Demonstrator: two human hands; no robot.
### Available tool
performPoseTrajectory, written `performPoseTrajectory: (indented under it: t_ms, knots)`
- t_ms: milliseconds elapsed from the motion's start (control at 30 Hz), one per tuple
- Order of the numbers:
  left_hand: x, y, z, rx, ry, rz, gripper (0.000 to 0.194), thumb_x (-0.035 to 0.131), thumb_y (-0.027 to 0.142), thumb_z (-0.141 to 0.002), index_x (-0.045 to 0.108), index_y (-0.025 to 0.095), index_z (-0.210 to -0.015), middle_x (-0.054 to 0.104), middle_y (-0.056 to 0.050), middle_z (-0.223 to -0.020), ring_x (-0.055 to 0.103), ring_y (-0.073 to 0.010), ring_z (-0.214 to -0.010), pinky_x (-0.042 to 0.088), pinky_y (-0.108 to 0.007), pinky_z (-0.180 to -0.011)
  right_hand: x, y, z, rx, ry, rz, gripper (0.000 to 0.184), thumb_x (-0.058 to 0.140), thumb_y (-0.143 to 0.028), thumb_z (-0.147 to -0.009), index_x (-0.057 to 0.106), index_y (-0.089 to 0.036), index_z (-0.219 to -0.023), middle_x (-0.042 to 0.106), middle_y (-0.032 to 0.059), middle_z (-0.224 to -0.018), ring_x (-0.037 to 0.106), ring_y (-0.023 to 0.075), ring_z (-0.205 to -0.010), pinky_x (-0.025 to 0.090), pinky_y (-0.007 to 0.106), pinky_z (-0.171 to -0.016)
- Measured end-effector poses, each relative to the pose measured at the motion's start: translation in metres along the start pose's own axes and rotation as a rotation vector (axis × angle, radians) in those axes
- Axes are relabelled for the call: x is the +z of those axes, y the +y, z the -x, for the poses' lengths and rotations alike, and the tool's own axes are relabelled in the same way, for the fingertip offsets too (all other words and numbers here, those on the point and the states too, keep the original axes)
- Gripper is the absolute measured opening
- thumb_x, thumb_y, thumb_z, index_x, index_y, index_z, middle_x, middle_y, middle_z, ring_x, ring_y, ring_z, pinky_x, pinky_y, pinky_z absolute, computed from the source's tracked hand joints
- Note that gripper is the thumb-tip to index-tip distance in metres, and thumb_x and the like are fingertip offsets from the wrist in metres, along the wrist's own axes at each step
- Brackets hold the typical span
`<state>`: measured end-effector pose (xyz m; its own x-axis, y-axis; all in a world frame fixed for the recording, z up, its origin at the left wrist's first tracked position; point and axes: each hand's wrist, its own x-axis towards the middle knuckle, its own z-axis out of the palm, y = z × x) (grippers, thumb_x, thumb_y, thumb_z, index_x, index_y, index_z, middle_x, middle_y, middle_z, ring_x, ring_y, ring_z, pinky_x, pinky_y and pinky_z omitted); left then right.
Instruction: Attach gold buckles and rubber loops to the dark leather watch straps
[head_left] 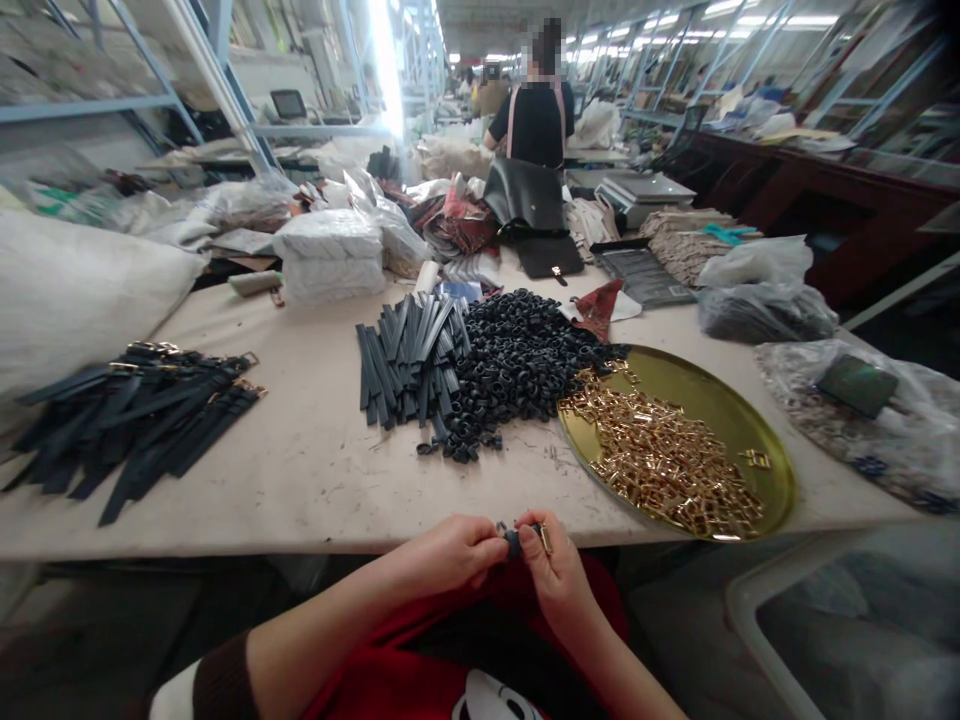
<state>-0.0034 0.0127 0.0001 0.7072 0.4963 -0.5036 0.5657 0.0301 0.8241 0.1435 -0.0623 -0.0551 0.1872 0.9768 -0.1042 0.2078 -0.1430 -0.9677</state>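
Observation:
My left hand (448,555) and my right hand (551,572) meet just below the table's front edge, both pinched on a small dark strap piece (513,541). A gold buckle (545,538) shows at my right fingertips. On the table ahead lie a stack of short dark straps (409,358), a heap of small black loops (517,355) and a round gold tray (739,420) holding several gold buckles (660,462). A pile of dark straps with buckles fitted (139,415) lies at the left.
A large white sack (71,290) sits at far left, plastic bags (862,410) at right. Bundles, a black bag (525,195) and clutter fill the table's far end, where a person in a black top (534,115) stands. A pale bin (855,630) is at lower right.

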Motion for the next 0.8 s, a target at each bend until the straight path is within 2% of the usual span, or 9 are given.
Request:
performPoseTrajectory:
  t_ms: [233,367,433,500,567,633,667,733,800]
  knots:
    - [0.000,0.002,-0.002,0.005,0.047,0.028,0.032,0.040,0.040,-0.079,0.050,0.015,-0.061,0.044,0.005,-0.047,0.040,-0.0078,-0.042,0.030,-0.019,-0.043,0.003,-0.009,0.001,-0.030,-0.012,0.062,0.027,0.034,-0.044,-0.085,0.047,-0.020,-0.088,0.054,0.0010,-0.069,0.051,0.0158,-0.067,0.038,0.026,-0.062]
    - [0.003,0.000,-0.011,0.039,0.021,-0.042,0.035,0.038,0.041,-0.080,0.057,0.014,-0.069,0.050,0.003,-0.052,0.043,-0.0090,-0.045,0.031,-0.019,-0.044,-0.002,-0.012,-0.003,-0.029,-0.057,0.086,0.031,0.028,-0.044,-0.087,0.048,-0.021,-0.092,0.057,0.0020,-0.072,0.053,0.0160,-0.066,0.040,0.027,-0.061]
    - [0.000,-0.001,-0.016,0.065,0.090,-0.198,0.034,0.038,0.039,-0.081,0.060,0.014,-0.071,0.055,0.000,-0.057,0.047,-0.0114,-0.050,0.033,-0.020,-0.047,-0.008,-0.011,-0.015,-0.071,-0.075,0.201,0.032,0.030,-0.043,-0.086,0.051,-0.021,-0.094,0.060,0.0044,-0.079,0.056,0.0185,-0.072,0.042,0.030,-0.065]
    - [-0.007,-0.001,-0.019,0.097,0.238,-0.369,0.032,0.041,0.038,-0.080,0.063,0.015,-0.076,0.060,-0.003,-0.065,0.052,-0.0148,-0.059,0.034,-0.023,-0.052,-0.014,-0.009,-0.034,-0.156,-0.026,0.391,0.031,0.036,-0.043,-0.084,0.055,-0.020,-0.091,0.061,0.0076,-0.085,0.056,0.0226,-0.081,0.040,0.036,-0.074]
    - [-0.024,-0.001,-0.018,0.150,0.395,-0.480,0.031,0.044,0.041,-0.080,0.064,0.017,-0.084,0.063,-0.005,-0.077,0.055,-0.0178,-0.071,0.037,-0.024,-0.060,-0.019,-0.005,-0.053,-0.234,0.035,0.539,0.029,0.041,-0.042,-0.082,0.057,-0.019,-0.088,0.062,0.0092,-0.086,0.055,0.0251,-0.084,0.039,0.040,-0.078]
    - [-0.052,-0.003,-0.014,0.163,0.568,-0.565,0.030,0.045,0.042,-0.081,0.062,0.020,-0.091,0.063,-0.005,-0.090,0.056,-0.0182,-0.083,0.039,-0.024,-0.071,-0.022,0.000,-0.067,-0.284,0.058,0.611,0.029,0.042,-0.042,-0.082,0.058,-0.019,-0.088,0.062,0.0087,-0.087,0.054,0.0252,-0.084,0.039,0.041,-0.079]
    - [-0.069,-0.005,-0.013,0.131,0.667,-0.608,0.028,0.046,0.040,-0.081,0.061,0.021,-0.093,0.062,-0.004,-0.094,0.055,-0.0179,-0.088,0.039,-0.024,-0.076,-0.022,0.003,-0.070,-0.302,0.067,0.631,0.028,0.042,-0.042,-0.082,0.058,-0.020,-0.088,0.062,0.0081,-0.088,0.054,0.0247,-0.085,0.040,0.041,-0.079]
    - [-0.110,-0.012,-0.011,-0.025,0.867,-0.633,0.024,0.044,0.033,-0.083,0.058,0.020,-0.097,0.059,-0.005,-0.102,0.054,-0.0172,-0.095,0.037,-0.025,-0.084,-0.021,0.008,-0.072,-0.328,0.109,0.658,0.028,0.042,-0.042,-0.082,0.058,-0.021,-0.090,0.062,0.0074,-0.091,0.054,0.0239,-0.087,0.041,0.040,-0.080]
    - [-0.149,-0.023,-0.015,-0.137,0.982,-0.612,0.030,0.041,0.029,-0.084,0.051,0.015,-0.108,0.056,-0.011,-0.109,0.052,-0.0206,-0.101,0.036,-0.030,-0.087,-0.020,0.012,-0.071,-0.342,0.167,0.664,0.029,0.043,-0.043,-0.082,0.058,-0.021,-0.093,0.061,0.0075,-0.095,0.054,0.0236,-0.089,0.041,0.040,-0.082]
